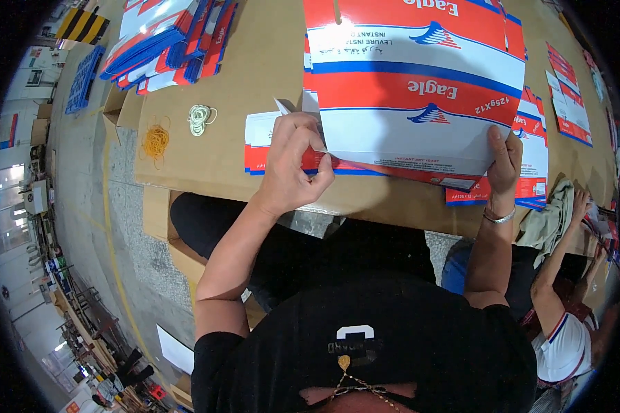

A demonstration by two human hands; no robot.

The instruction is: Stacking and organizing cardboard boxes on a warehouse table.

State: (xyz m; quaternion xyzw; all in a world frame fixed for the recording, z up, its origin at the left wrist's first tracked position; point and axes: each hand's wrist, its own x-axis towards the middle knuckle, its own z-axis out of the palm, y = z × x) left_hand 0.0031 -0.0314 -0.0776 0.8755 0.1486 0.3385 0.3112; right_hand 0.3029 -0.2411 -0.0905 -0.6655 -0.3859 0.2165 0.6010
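Two near corners of a broad, flat, red, white and blue printed cardboard sheet point(393, 131) are being grasped by bare hands above the near side of a brown cardboard-topped counter point(213, 162). The left corner is being pinched by the left hand point(295, 165), its grip closed between bent forefinger and thumb; the opposite corner is being clasped by the right hand point(506, 160), the thumb laid on top (the fingers beneath are being hidden by the sheet). Both ends are presumably being held so that the wide, bendable span is being supported evenly. Similar red-and-white printed cardboard pieces point(532, 168) are being partly covered by it, apparently being stored close for easy reach. On the far left, a thick pile of folded, blue-edged printed cartons point(162, 34) is being set apart, likely so that the sheet is not being crowded. Nearer, an orange tangle of thin rubber bands point(156, 142) and a whitish bunch of loops point(199, 120) are being placed side by side, probably for the left hand's convenience.
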